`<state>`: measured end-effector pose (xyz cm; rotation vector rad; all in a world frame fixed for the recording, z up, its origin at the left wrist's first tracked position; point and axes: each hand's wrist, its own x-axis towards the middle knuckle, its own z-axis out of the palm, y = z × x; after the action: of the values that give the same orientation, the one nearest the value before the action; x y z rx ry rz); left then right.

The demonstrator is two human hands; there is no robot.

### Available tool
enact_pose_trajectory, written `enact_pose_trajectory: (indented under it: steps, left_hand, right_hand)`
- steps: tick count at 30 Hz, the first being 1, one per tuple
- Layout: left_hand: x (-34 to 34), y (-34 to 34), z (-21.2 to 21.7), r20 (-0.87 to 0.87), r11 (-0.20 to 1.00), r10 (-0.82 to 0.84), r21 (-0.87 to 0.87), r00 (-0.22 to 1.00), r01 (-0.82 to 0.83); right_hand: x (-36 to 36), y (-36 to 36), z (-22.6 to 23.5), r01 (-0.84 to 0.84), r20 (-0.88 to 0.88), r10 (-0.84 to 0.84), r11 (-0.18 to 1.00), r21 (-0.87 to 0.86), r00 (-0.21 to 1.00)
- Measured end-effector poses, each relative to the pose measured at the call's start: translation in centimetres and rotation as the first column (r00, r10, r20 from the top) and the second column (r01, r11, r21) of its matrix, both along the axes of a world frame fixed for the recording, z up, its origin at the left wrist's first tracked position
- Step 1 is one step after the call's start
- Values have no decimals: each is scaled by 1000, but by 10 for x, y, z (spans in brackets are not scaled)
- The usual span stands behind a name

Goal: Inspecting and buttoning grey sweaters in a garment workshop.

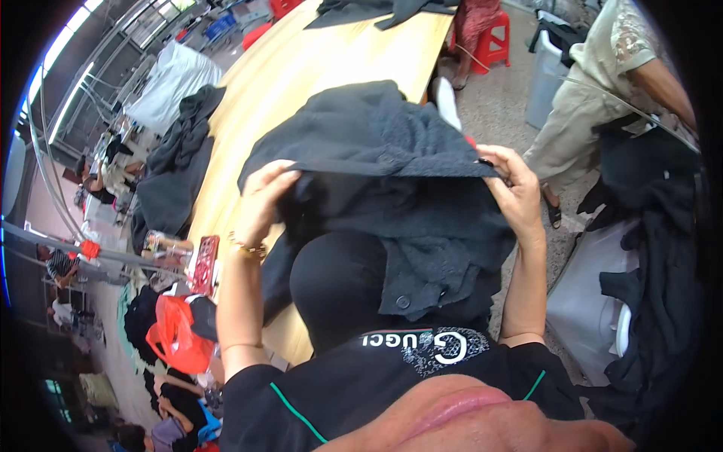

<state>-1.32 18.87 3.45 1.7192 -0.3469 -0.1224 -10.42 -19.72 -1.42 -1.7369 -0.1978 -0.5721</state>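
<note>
A dark grey-black garment with a fuzzy, pile-like section is spread between my hands. Its far part lies on the wooden table, and its near part hangs over my lap. My left hand pinches one end of a straight edge, and my right hand grips the other, so the edge runs taut. Something small and black shows by my right fingertips; I cannot make out what it is. A round dark button sits on a fuzzy flap below.
The pale wooden table stretches away ahead. Dark garments hang over its left edge, near a red patterned object and a red plastic bag. At right are a grey bin draped with dark cloth, a standing person and a red stool.
</note>
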Motion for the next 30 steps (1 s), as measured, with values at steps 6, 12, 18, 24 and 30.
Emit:
enact_pose_trajectory:
  steps: [6,12,18,24,30]
  left_hand:
    - [31,-17,68,-82,941,-159,-314,984,126]
    - [16,-104,83,199,947,-215,-196,956,254]
    - [1,-138,27,8,874,-462,-165,887,457]
    - [2,-138,5,-14,920,-390,-46,921,389]
    - [1,-139,5,90,929,-369,10,925,370]
  right_hand:
    - [-7,-8,35,-94,247,43,975,200,968]
    - [-9,38,81,110,498,98,922,-371,861]
    - [3,71,75,96,504,174,880,-466,846]
    - [11,66,67,51,317,134,857,-513,939]
    - [10,70,64,116,305,65,835,-538,950]
